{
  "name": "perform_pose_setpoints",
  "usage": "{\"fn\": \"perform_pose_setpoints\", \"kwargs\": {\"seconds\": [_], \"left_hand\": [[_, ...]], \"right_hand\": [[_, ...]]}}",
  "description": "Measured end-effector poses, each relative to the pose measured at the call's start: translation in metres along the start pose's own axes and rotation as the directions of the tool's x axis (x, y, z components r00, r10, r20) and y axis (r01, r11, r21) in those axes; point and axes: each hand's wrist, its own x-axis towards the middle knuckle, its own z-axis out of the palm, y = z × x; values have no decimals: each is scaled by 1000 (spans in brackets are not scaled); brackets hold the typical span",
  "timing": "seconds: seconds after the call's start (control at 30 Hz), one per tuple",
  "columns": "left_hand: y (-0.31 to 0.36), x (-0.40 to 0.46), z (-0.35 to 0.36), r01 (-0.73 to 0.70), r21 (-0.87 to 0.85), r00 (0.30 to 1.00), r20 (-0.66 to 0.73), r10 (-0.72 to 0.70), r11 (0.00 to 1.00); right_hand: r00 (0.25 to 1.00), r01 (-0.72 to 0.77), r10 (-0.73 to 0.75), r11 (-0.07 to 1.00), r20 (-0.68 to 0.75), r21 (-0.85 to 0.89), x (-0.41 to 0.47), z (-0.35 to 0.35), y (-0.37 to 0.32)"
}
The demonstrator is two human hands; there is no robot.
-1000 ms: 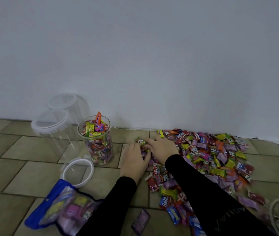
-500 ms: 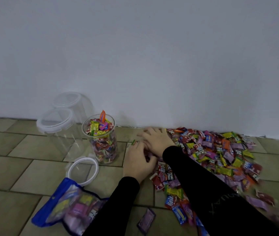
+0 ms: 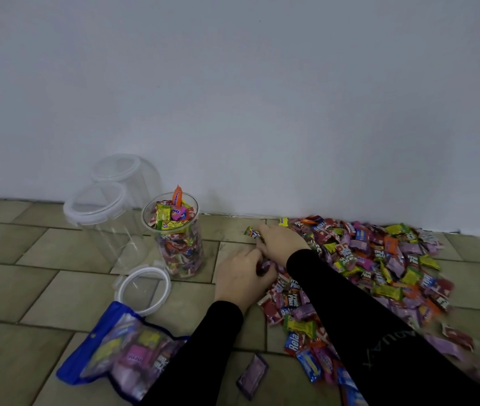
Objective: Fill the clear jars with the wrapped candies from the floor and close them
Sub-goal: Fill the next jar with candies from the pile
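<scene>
On the floor beside the wall, both hands work the near edge of the candy pile (image 3: 379, 265). Left hand (image 3: 243, 278) curls its fingers around a few candies; right hand (image 3: 281, 241) pinches a candy (image 3: 253, 232) at its fingertips. Left of them stands a full, lidless jar (image 3: 178, 238), its lid (image 3: 143, 288) lying just in front, with two closed empty jars (image 3: 101, 218) behind.

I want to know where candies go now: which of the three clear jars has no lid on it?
The jar full of candies, nearest the hands. Its mouth is open and its loose lid lies on the floor; the two empty jars behind carry lids.
</scene>
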Motion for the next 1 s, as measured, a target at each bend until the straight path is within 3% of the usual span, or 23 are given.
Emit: {"fn": "perform_pose_setpoints", "kwargs": {"seconds": [0.17,0.3,0.4,0.5,0.73,1.0], "left_hand": [[1,-1,-5,-80,57,995,-55,83,995],[4,-1,-11,-100,62,995,-11,100,993],[11,-2,-15,-39,-38,998,44,41,998],[26,-7,-20,38,-123,999,17,-36,992],[79,-11,-40,231,-490,969,40,-243,841],[138,-25,-66,150,-654,975,-26,-221,741]], "right_hand": [[997,-34,31,999,-70,-40,-6,-10,1],[985,-48,31,994,-168,-100,-22,-21,2],[966,-78,104,990,-237,116,-39,-31,4],[939,-147,250,913,-237,381,-54,-43,1],[842,-134,377,839,-386,527,-101,-87,-5],[749,7,400,792,-528,610,-157,-141,-1]]}}
